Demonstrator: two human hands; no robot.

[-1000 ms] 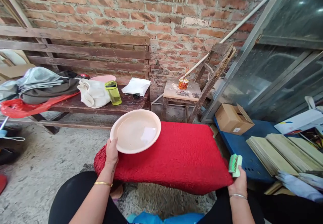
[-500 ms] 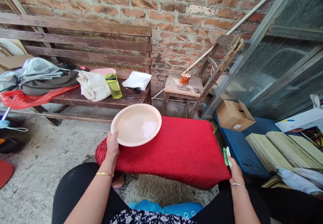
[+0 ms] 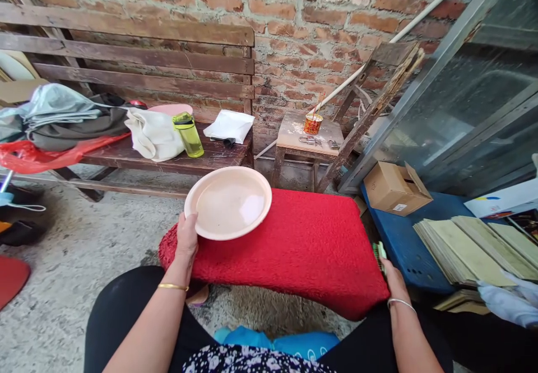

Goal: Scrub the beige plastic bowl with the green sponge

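Observation:
A pale pink basin (image 3: 229, 224) with water in it stands on the left part of a table or bench draped in a red cloth (image 3: 311, 238). My left hand (image 3: 187, 236) grips the basin's near left rim, fingers hidden under or behind it. At the right end of the cloth, my right hand (image 3: 393, 278) is closed around a light green scrubbing brush (image 3: 380, 251). The brush's bristles face left, against or close to the cloth's right side; I cannot tell if they touch.
Behind is a wooden bench (image 3: 138, 163) with a white cloth bag (image 3: 153, 135), a green bottle (image 3: 190, 138) and a white packet (image 3: 231, 125). A chair (image 3: 294, 135) holds a paper cup (image 3: 312, 124). To the right, a blue table (image 3: 414, 269) bears a cardboard box (image 3: 395, 188) and stacked pale boards (image 3: 466, 250).
The brush has turned and sunk slightly along the right side of the cloth with my right hand. My left hand stays on the basin's rim. The camera view has shifted a little.

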